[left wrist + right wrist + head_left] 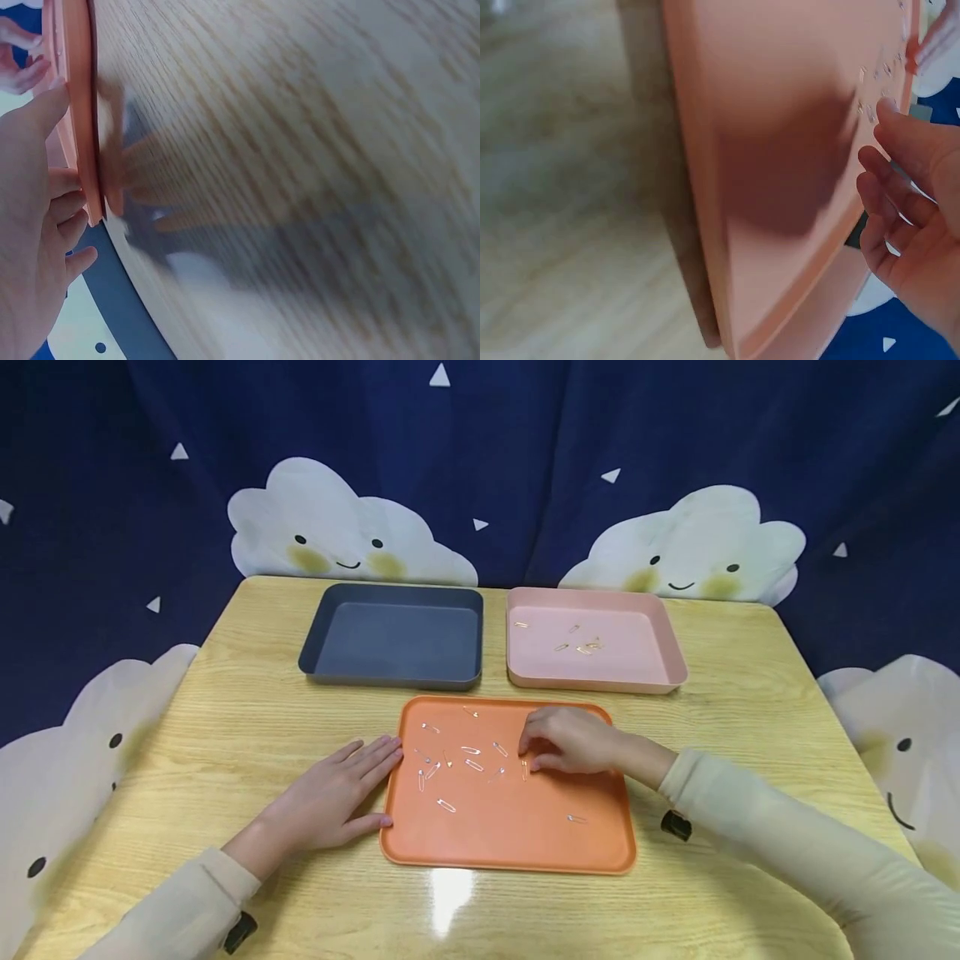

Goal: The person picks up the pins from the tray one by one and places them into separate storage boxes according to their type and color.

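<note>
An orange tray (495,839) holds several loose safety pins (474,765), most of them silver and scattered over its left half. My left hand (337,793) lies with fingers spread along the tray's left rim, fingertips and thumb touching it. Over the right half of the tray is my right hand (566,740), fingers loosely bent and thumb apart from them. Right at its thumb and fingertips lies a gold safety pin (524,770). In the right wrist view the right hand (919,195) shows a gap between thumb and fingers, with nothing between them. One silver safety pin (577,819) lies alone at lower right.
Behind the orange tray stand a dark grey tray (390,682) on the left and a pink tray (600,683) on the right. Several gold safety pins (584,651) lie in the pink one. All three trays are on a wooden table (240,718), with a dark blue cloud-patterned curtain (517,460) behind.
</note>
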Demonstrator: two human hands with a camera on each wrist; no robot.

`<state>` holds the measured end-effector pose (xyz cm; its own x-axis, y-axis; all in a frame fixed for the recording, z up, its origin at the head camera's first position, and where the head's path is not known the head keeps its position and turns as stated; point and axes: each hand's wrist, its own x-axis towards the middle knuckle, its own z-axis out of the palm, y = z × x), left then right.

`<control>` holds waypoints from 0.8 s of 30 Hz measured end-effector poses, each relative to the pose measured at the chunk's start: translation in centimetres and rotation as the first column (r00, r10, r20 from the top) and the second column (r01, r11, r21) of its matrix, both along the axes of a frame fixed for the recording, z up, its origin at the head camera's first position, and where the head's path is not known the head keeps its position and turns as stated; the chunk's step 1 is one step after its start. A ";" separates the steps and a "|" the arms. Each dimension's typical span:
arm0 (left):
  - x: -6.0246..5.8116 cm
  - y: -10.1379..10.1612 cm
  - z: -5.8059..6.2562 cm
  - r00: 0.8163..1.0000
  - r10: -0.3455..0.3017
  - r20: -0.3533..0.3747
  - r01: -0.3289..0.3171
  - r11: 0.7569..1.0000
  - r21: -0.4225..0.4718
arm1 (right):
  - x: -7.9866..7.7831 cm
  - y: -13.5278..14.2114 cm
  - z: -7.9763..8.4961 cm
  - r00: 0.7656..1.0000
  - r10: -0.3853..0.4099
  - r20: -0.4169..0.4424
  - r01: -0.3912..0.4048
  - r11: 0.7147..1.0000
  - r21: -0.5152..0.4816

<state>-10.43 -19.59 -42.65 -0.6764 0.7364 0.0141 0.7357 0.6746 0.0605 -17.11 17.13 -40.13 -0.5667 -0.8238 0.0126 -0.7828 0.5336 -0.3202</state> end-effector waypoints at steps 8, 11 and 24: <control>0.0 -0.1 0.0 1.000 0.011 0.014 -0.011 1.000 -0.004 | 0.6 -0.6 -1.2 0.998 0.051 -0.020 -0.052 0.999 -0.015; 0.1 -0.1 -0.1 1.000 0.009 0.008 -0.009 1.000 -0.003 | 0.7 -0.8 -1.3 0.999 0.045 -0.017 -0.045 0.998 -0.031; 0.0 0.0 -0.2 1.000 0.000 -0.002 0.000 1.000 -0.003 | 0.7 -1.0 -1.6 0.993 0.058 -0.101 -0.056 0.998 0.022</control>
<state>-10.44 -19.61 -42.89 -0.6761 0.7367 0.0133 0.7361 0.6745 0.0567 -16.41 16.15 -41.77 -0.5155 -0.8554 0.0515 -0.8400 0.4925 -0.2275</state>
